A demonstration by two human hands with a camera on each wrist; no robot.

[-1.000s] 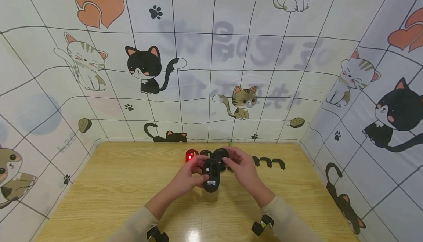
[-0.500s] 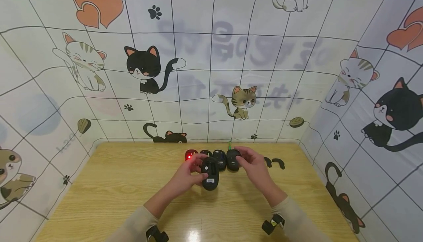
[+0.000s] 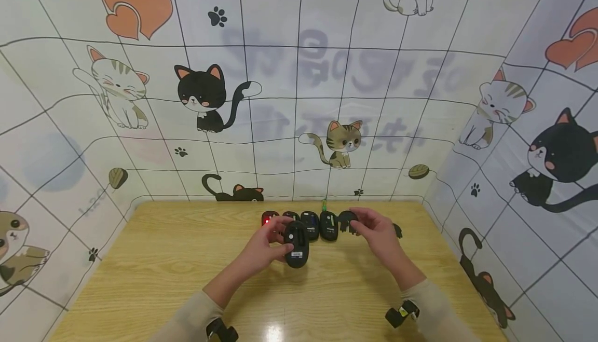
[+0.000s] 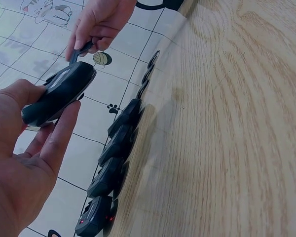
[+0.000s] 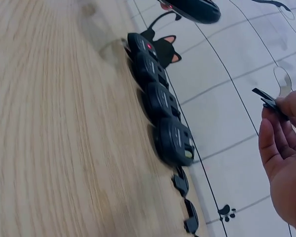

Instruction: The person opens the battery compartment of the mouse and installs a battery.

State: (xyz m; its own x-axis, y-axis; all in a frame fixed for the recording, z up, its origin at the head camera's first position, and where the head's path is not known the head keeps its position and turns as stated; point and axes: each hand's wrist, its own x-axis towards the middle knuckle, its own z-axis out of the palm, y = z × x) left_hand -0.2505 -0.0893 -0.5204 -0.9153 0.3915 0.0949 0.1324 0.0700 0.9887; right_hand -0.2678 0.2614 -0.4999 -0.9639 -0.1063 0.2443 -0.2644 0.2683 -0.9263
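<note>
My left hand (image 3: pixel 268 248) holds a black computer mouse (image 3: pixel 297 256) with its underside towards the head camera. A long slot and a white label show on that underside. In the left wrist view, the thumb and fingers grip this mouse (image 4: pixel 64 94) by its sides, above the table. My right hand (image 3: pixel 380 235) pinches a thin, curved black mouse cover (image 3: pixel 347 218), apart from the mouse and to its right. Seen from the right wrist, the cover (image 5: pixel 270 102) sticks out from between thumb and fingertips.
Behind the held mouse, a row of upturned mice lies along the table's back: a red one (image 3: pixel 268 216) with a lit red light, then black ones (image 3: pixel 329 227). A green strip (image 3: pixel 324 205) stands behind the row. More black covers (image 3: pixel 398 231) lie to the right, partly hidden by the right hand.
My right hand has moved right with the cover, away from beside the held mouse, past the row of mice. The left hand and its mouse have stayed nearly in place.
</note>
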